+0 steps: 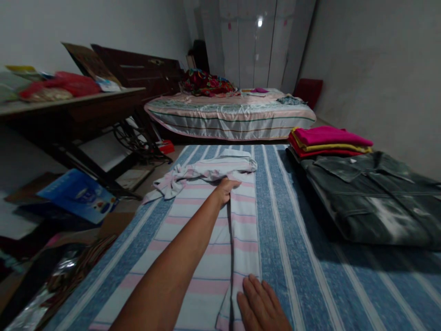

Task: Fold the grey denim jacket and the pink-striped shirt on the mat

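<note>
A pink-and-white striped shirt (213, 230) lies spread lengthwise on a blue-and-white striped bedsheet (296, 230). My left hand (227, 189) reaches far forward and rests on the shirt near its bunched collar and sleeve (193, 177), fingers curled down onto the cloth. My right hand (262, 305) lies flat with fingers stretched out on the shirt's near right edge, pressing it to the sheet.
A dark green denim jacket (372, 197) lies folded to the right, with a stack of folded pink, yellow and red cloths (327, 141) behind it. A second bed (230, 115) stands farther back. A sewing-machine table (79, 110) and blue box (79, 195) are on the left.
</note>
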`<action>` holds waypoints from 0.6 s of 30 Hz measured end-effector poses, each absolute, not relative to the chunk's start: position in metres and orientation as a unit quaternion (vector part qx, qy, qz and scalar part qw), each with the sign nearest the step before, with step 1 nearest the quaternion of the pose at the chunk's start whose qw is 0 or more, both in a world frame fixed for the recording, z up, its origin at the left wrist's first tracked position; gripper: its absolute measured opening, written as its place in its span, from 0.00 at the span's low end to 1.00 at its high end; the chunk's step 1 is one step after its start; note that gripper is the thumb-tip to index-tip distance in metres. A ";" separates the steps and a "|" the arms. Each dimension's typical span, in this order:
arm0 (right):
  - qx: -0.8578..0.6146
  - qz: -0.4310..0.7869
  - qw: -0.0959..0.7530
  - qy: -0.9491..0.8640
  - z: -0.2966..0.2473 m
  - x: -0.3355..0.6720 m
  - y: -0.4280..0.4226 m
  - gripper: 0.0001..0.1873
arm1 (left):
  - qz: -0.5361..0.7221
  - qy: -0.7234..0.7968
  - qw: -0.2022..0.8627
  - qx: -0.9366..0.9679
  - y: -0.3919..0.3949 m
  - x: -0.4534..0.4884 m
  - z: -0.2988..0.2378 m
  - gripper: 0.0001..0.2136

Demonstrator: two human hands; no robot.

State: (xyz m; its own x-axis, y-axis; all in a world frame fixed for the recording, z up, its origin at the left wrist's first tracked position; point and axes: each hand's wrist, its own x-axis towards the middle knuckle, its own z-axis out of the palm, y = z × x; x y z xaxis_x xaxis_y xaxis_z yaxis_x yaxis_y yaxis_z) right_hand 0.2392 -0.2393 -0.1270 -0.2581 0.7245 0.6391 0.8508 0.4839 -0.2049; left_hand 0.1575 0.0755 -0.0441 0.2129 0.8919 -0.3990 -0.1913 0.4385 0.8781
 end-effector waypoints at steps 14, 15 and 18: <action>-0.521 -0.109 0.372 -0.760 -0.094 0.218 -0.239 0.11 | 0.375 0.568 0.603 0.417 0.086 0.154 -0.051 0.09; -0.516 -0.097 0.390 -0.756 -0.091 0.222 -0.238 0.11 | 0.376 0.568 0.604 0.414 0.085 0.154 -0.052 0.10; -0.493 -0.034 0.450 -0.744 -0.085 0.234 -0.236 0.15 | 0.384 0.564 0.613 0.399 0.087 0.154 -0.054 0.12</action>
State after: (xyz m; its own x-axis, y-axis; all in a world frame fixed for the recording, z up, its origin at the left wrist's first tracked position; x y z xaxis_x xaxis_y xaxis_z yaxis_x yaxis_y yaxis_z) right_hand 0.2342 -0.2357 -0.0850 -0.1088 0.7028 0.7030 0.7643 0.5113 -0.3929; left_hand 0.1536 0.0868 -0.0537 0.0696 0.9206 -0.3842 -0.0201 0.3863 0.9221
